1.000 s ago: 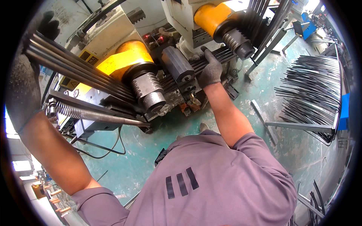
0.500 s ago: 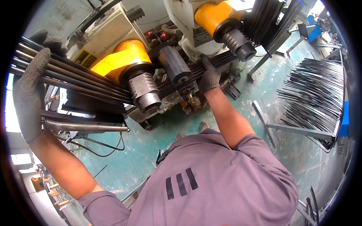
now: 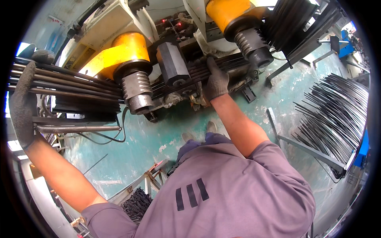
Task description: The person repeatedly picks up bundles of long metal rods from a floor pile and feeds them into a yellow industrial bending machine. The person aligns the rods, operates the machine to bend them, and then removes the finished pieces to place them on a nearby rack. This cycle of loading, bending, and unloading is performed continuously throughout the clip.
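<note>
A bundle of long dark metal rods point(image 3: 67, 79) runs across the machine from the far left toward the upper right. At its left end, my grey-gloved left hand point(image 3: 23, 107) is wrapped round the rods, thumb on the near side and fingertips showing beyond them. Farther right, my gloved right hand point(image 3: 217, 81) grips the same bundle, its fingers partly hidden. A dark hexagonal block point(image 3: 171, 63) sits over the rods between my hands. On either side of it stand yellow machine heads point(image 3: 133, 45) with ribbed steel cylinders point(image 3: 137, 89) across the bundle.
A coiled spring point(image 3: 75, 129) and a hanging cable lie below the rods at left. On the right, a metal rack point(image 3: 311, 150) holds many thin black rods point(image 3: 333, 115). Another dark stack point(image 3: 137, 202) shows beside my left sleeve. The floor point(image 3: 170, 131) is worn green.
The whole view has shifted slightly, bringing the stack beside my left sleeve into sight. Both hands stay on the rods, with little change in their grip.
</note>
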Action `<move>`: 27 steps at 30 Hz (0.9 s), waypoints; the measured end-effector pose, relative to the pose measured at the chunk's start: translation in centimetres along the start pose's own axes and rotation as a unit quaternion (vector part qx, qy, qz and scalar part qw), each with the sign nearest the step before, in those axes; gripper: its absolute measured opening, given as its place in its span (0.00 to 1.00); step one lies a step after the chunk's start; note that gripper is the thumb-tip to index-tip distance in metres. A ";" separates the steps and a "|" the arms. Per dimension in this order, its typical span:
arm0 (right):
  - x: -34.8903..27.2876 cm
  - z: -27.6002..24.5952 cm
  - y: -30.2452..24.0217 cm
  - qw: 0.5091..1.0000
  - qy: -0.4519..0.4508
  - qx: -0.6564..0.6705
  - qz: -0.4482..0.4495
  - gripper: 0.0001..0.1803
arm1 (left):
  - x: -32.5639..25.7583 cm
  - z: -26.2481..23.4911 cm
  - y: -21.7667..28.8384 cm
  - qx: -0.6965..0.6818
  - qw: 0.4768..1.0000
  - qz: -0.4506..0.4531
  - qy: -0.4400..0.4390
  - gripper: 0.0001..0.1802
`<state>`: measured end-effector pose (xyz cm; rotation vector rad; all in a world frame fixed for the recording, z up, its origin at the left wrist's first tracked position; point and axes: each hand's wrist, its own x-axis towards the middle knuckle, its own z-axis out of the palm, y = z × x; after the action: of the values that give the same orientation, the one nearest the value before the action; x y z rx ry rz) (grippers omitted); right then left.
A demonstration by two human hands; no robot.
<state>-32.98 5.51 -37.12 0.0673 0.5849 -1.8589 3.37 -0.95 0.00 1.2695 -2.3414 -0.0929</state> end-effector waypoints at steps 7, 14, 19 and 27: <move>0.3 -0.3 -0.3 0.999 -0.020 0.025 0.011 0.09 | 0.3 0.1 -0.1 0.138 0.989 0.053 -0.012 0.18; -0.5 0.5 -0.6 0.999 -0.015 0.006 0.037 0.06 | 0.1 1.2 4.2 0.062 0.996 -0.061 0.035 0.18; -5.7 1.3 -3.5 1.000 -0.010 -0.005 0.018 0.05 | -4.4 1.4 8.4 -0.147 0.971 -0.081 0.168 0.20; -16.3 -10.3 -13.0 0.986 0.018 -0.116 -0.114 0.10 | -17.0 5.0 13.6 -0.189 0.937 -0.043 0.289 0.26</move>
<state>-41.02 27.30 -36.16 -0.1249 0.8611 -1.9988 -1.48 19.72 -6.97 1.0307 -1.6668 -0.1636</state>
